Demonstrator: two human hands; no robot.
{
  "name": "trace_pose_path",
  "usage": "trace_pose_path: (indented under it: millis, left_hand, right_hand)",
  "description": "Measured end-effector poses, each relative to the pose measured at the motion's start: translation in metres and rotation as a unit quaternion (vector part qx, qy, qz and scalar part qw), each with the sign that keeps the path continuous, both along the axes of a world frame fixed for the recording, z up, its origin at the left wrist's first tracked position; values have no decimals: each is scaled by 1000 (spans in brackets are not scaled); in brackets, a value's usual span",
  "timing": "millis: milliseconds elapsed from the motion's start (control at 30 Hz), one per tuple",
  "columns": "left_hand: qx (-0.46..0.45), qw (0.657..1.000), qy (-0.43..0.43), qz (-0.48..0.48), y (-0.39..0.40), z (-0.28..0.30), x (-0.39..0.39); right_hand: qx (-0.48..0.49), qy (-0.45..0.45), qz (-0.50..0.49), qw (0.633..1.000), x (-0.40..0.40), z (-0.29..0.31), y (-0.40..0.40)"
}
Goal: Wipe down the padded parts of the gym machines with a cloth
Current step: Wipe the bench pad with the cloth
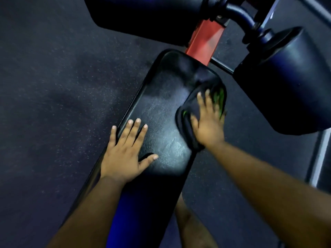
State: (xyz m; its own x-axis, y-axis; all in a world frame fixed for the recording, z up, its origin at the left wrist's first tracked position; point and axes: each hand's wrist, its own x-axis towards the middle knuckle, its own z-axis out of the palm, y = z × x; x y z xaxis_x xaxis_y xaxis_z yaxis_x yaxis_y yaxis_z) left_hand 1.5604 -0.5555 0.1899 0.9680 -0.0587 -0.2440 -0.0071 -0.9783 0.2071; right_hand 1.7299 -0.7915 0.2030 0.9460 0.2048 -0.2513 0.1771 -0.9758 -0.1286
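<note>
**Both hands flat on a black padded bench, cloth under the right**

The floor (53, 86) is the largest thing in view: dark rubber matting with a fine pale speckle, filling the whole 9 o'clock side. Across it, from 6 o'clock up toward 12, runs a long black padded seat (161, 108), the surface being wiped. Its cover is smooth vinyl with a faint leather grain, rounded corners and a raised rim; light glints off the middle. No brand, label or writing can be read on it.

At 3 o'clock stands a fat black roller pad (286, 83), cylinder-shaped and smooth-skinned, well apart from the seat. A second dark pad (146, 13) lies across 12 o'clock. Between them a red square steel beam (204, 40) runs from the seat's far end up to a black curved tube (238, 14).

The left hand (123, 154) rests palm-down on the seat's 9 o'clock edge. Its fingers (136, 129) are straight and slightly spread, the thumb out to the side, the little finger over the rim.

The right hand (207, 122) presses flat on the cloth (189, 111), fingers straight and fanned a little; this part is motion-blurred. The cloth is dark and soft, bunched into thick folds, with a green patch showing by the fingertips. It lies on the seat's 3 o'clock edge, near the far end.
</note>
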Motion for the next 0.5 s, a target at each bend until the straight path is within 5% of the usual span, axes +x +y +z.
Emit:
trace_pose_path:
  millis: [67, 167, 300, 400, 500]
  left_hand:
    - [-1, 1000, -5, 3, -2, -2, 0]
    - [6, 1000, 1, 4, -1, -1, 0]
    - [-16, 1000, 10, -19, 5, 8, -10]
    - [-11, 999, 27, -19, 16, 5, -49]
    - [5, 999, 32, -9, 29, 3, -108]
  right_hand:
    - [12, -20, -57, 998, 35, -6, 3]
    - [97, -51, -148, 983, -26, -5, 20]
    - [53, 0, -17, 998, -188, 4, 28]
    - [-1, -24, 115, 993, -126, -3, 27]
    - [-38, -51, 22, 998, -12, -6, 55]
